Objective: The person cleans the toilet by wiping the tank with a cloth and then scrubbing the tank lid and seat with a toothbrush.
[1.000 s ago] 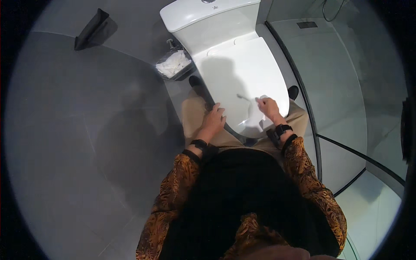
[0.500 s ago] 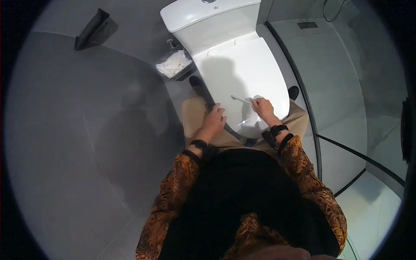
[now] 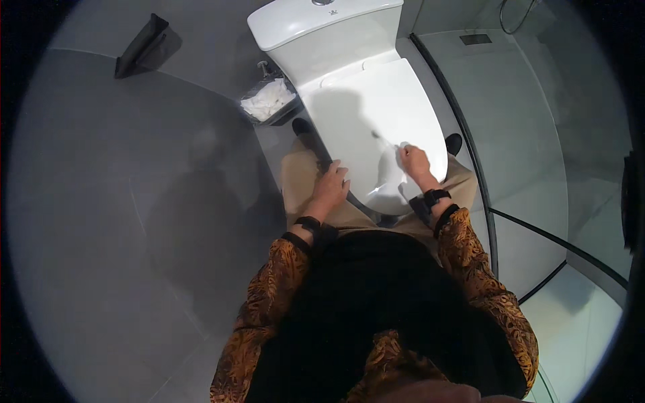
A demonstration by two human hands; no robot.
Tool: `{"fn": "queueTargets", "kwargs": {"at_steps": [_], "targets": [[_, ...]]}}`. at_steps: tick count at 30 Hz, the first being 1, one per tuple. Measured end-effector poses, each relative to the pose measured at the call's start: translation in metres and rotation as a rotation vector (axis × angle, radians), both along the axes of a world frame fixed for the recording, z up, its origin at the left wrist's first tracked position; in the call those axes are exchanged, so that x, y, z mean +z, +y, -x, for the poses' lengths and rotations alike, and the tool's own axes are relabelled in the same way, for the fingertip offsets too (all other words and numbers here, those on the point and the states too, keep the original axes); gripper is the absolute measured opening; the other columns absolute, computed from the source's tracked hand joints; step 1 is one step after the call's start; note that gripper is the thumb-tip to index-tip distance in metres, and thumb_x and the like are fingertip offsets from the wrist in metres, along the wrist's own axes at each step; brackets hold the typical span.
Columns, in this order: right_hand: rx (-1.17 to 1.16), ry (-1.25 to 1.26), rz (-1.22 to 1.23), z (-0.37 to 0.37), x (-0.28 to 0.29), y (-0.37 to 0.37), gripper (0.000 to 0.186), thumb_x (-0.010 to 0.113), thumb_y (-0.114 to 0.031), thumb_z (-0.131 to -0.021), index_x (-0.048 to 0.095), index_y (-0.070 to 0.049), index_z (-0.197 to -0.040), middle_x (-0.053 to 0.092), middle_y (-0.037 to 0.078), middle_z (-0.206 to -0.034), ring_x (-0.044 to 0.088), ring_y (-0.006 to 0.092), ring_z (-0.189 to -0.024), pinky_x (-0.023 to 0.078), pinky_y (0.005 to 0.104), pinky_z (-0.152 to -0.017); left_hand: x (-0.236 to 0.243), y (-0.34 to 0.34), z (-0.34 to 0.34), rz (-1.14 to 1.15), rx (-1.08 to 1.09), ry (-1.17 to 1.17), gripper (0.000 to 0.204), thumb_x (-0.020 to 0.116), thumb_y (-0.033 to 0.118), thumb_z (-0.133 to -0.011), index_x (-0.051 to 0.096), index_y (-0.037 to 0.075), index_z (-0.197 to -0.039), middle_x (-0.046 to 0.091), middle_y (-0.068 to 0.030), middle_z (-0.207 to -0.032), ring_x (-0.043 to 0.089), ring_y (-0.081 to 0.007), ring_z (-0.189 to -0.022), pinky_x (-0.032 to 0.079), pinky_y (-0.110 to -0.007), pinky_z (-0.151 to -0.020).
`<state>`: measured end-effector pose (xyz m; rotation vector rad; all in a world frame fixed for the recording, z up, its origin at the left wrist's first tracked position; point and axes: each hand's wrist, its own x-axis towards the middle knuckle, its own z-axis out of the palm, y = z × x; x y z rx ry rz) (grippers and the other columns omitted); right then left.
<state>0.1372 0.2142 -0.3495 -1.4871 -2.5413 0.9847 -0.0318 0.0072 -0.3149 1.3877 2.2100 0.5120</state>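
The white toilet lid (image 3: 403, 94) is down, with the cistern (image 3: 329, 37) behind it. Over the lid's right half, my right hand (image 3: 414, 162) is closed round a thin pale stick with a small darker head, which looks like a toothbrush (image 3: 386, 140). Its head points up and left, close above or on the lid; I cannot tell if it touches. My left hand (image 3: 332, 185) lies at the lid's left edge, fingers stretched out and holding nothing. Both wrists carry black bands.
A dark bin (image 3: 285, 111) with white crumpled paper stands left of the toilet. A dark grey holder (image 3: 140, 47) juts from the wall at far left. To the right runs a black-framed shower screen (image 3: 463, 124), with a floor drain (image 3: 476, 39) beyond it. My knees straddle the bowl.
My right hand has shifted slightly to the right and forward, and the toothbrush's head has moved up and right over the lid. My left hand stays where it was.
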Motion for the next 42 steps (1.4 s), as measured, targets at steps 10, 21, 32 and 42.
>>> {"fn": "queueTargets", "kwargs": {"at_steps": [10, 21, 32, 42], "targets": [[-0.084, 0.009, -0.083, -0.032, -0.005, 0.037, 0.036, 0.055, -0.032, -0.088, 0.060, 0.002, -0.079, 0.061, 0.023, -0.080, 0.059, 0.0409, -0.075, 0.047, 0.0455, -0.069, -0.001, -0.004, 0.003, -0.027, -0.006, 0.015, 0.029, 0.058, 0.018, -0.082, 0.057, 0.006, -0.108, 0.041, -0.0180, -0.132, 0.054, -0.0372, -0.105, 0.047, -0.043, -0.087], [0.059, 0.040, 0.256, -0.027, 0.003, -0.011, 0.033, 0.052, -0.030, -0.087, 0.064, 0.000, -0.080, 0.061, 0.025, -0.080, 0.060, 0.0408, -0.078, 0.046, 0.0434, -0.071, -0.001, -0.004, 0.003, -0.002, -0.030, 0.013, 0.033, 0.058, 0.020, -0.083, 0.056, 0.006, -0.112, 0.039, -0.0182, -0.135, 0.053, -0.0370, -0.107, 0.046, -0.042, -0.089], [0.045, -0.044, 0.164, -0.051, 0.008, 0.007, 0.035, 0.054, -0.032, -0.087, 0.062, 0.002, -0.079, 0.061, 0.024, -0.080, 0.059, 0.0407, -0.074, 0.047, 0.0446, -0.070, -0.003, -0.003, 0.003, 0.066, -0.023, -0.005, 0.037, 0.059, 0.021, -0.083, 0.054, 0.006, -0.117, 0.035, -0.0176, -0.138, 0.050, -0.0368, -0.112, 0.044, -0.043, -0.092], [-0.054, 0.012, -0.042, -0.060, 0.005, 0.033, 0.036, 0.057, -0.032, -0.086, 0.062, 0.003, -0.078, 0.060, 0.025, -0.074, 0.060, 0.0400, -0.069, 0.046, 0.0433, -0.064, 0.002, -0.004, 0.000, 0.114, -0.016, -0.002, 0.037, 0.058, 0.022, -0.085, 0.053, 0.007, -0.118, 0.035, -0.0166, -0.138, 0.050, -0.0368, -0.112, 0.043, -0.043, -0.093]]}}
